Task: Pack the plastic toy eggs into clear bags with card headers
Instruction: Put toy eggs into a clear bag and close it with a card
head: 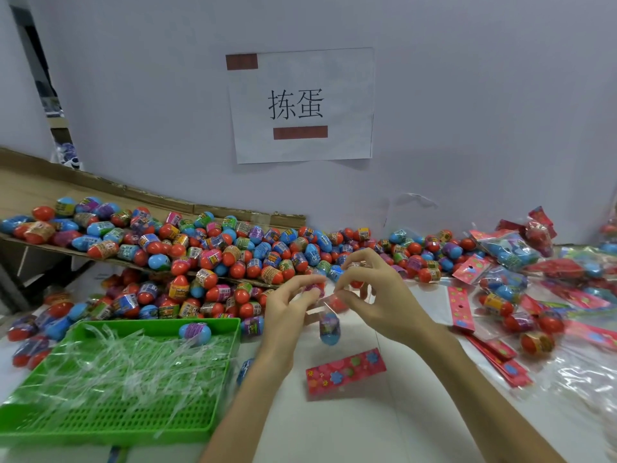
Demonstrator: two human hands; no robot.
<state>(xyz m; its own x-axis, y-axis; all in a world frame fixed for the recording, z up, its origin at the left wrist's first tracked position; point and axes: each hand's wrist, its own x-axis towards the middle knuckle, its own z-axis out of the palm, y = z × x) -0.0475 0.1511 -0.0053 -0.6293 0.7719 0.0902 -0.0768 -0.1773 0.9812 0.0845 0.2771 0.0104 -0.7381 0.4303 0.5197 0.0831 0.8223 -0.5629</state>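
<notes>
Wall [467, 95]: pale and plain, it is carrying a taped paper sign [302, 105].
Table [334, 429]: a white top is running under everything.
Loose toy eggs [233, 248]: a large heap is lying across the far side, part of it on a cardboard sheet [100, 188]; this is the bulk that is waiting to be packed.
Green basket [117, 419]: it is sitting near left, holding clear plastic strips [133, 359] and one stray egg [195, 330].
Filled bags [510, 255]: a pile is lying on the right, each showing eggs under a pink card header.
Spare bags [500, 359]: a flat stack is lying just beside that pile.
Left hand [287, 305]: its curled fingers are pinching a purple-banded egg [315, 288] at the bag's mouth.
Right hand [377, 295]: thumb and forefinger are pinching the clear bag [325, 315] narrowly, the other fingers spreading.
Clear bag: it is hanging between the hands, a blue egg [329, 332] already sitting low inside.
Card header [345, 372]: it is showing below the bag; blur is hiding whether it belongs to it.
Progress: judging by the piles, a small share is packed and most is remaining.
</notes>
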